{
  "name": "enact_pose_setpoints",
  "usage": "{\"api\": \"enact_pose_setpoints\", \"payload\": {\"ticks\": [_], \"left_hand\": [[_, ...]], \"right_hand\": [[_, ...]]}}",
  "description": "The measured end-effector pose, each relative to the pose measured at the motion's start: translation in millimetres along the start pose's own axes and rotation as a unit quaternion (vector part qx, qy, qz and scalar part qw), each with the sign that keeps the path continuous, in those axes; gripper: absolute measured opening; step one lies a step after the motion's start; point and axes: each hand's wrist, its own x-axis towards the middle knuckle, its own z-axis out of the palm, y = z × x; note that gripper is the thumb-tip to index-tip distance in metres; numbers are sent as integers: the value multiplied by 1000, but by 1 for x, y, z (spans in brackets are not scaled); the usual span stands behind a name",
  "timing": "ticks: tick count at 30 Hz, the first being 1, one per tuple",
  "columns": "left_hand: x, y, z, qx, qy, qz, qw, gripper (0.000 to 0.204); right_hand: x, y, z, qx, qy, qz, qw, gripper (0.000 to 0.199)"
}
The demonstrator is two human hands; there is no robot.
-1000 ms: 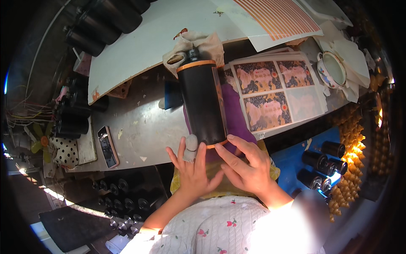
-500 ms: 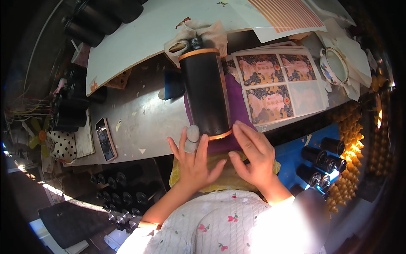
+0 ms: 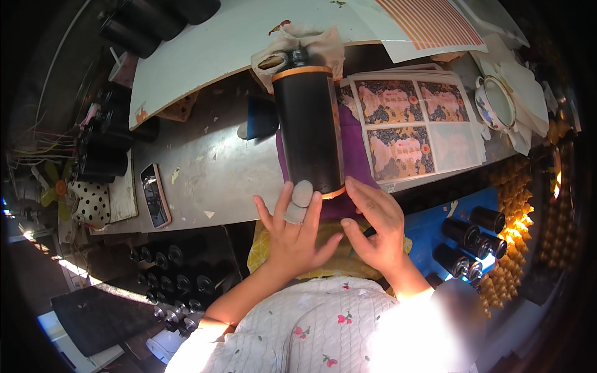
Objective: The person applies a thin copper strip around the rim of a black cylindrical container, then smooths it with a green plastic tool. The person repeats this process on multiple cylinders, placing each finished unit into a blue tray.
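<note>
A black bottle (image 3: pixel 309 130) with an orange band round each end lies on a purple cloth (image 3: pixel 356 146), its neck pointing away from me and resting by a crumpled white cloth (image 3: pixel 329 46). At its near end, my left hand (image 3: pixel 292 233) has its fingers spread, and the fingertips touch the bottle near the left of the lower band. A grey covering (image 3: pixel 303 194) wraps one of its fingers. My right hand (image 3: pixel 378 227) has its fingers stretched, the fingertips at the right side of the lower band. A patterned strip shows along the bottle's right side.
Printed decal sheets (image 3: pixel 398 149) lie to the right, beside a white enamel pot (image 3: pixel 494 102). A phone (image 3: pixel 155 196) rests on the metal table at left. Black bottles stand at far left, below left and in a blue tray (image 3: pixel 429 217). A white board (image 3: pixel 217 56) spans the back.
My left hand has slid a little to the right along the bottle's near end, covering more of the lower band. My right hand stays nearly in place. The whole view has shifted slightly.
</note>
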Motion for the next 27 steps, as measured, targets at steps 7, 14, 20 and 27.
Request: {"api": "enact_pose_setpoints", "payload": {"ticks": [7, 14, 20, 27], "left_hand": [[9, 16, -1, 72, -1, 100, 992, 62], [-14, 3, -7, -56, 31, -101, 993, 96], [-8, -2, -5, -47, -83, -76, 993, 114], [-2, 12, 3, 122, -7, 68, 990, 78]], "right_hand": [[1, 2, -1, -5, -1, -5, 1000, 56], [-1, -3, -2, 5, -13, 16, 1000, 57], [1, -1, -2, -3, -2, -6, 1000, 57], [3, -2, -5, -11, -20, 2, 1000, 54]]}}
